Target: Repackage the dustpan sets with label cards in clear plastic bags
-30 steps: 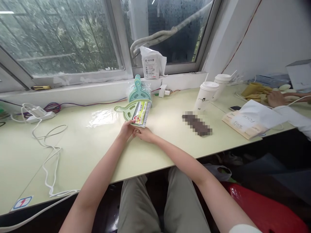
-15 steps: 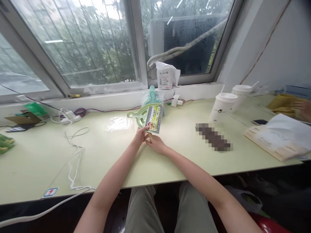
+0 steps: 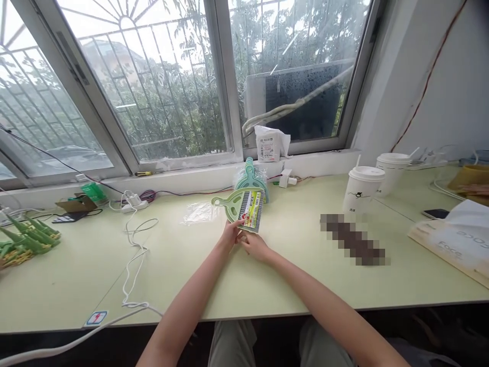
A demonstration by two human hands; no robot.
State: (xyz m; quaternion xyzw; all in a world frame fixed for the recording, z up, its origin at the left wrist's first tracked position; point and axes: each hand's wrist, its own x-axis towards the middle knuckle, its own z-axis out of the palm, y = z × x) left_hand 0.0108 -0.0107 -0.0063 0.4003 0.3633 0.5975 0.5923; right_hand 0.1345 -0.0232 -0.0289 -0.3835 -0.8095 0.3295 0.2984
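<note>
A small light green dustpan (image 3: 231, 205), with a grey-bristled brush (image 3: 259, 210) and a yellow printed label (image 3: 251, 208) across it, is held tilted above the table. My left hand (image 3: 231, 233) is closed on its lower left edge, thumb over the front near the label. My right hand (image 3: 255, 245) sits under the lower edge with curled fingers, close against the left fingertips; part of its grip is hidden. Just behind the set stands a stack of teal dustpans (image 3: 250, 176) in clear plastic. To the left lies a crumpled clear plastic wrapper (image 3: 201, 213).
White cables (image 3: 132, 255) and a power strip (image 3: 134, 204) lie left, beyond them green plant-like pieces (image 3: 32, 237). At right are two lidded paper cups (image 3: 362, 188), a pixelated dark item (image 3: 353, 242), a phone (image 3: 436, 214) and a tissue pack (image 3: 451, 244). A white packet (image 3: 269, 145) stands on the windowsill.
The camera view has tilted up and shifted left, so the scene sits lower and farther right. Both hands still hold the dustpan set in nearly the same pose.
</note>
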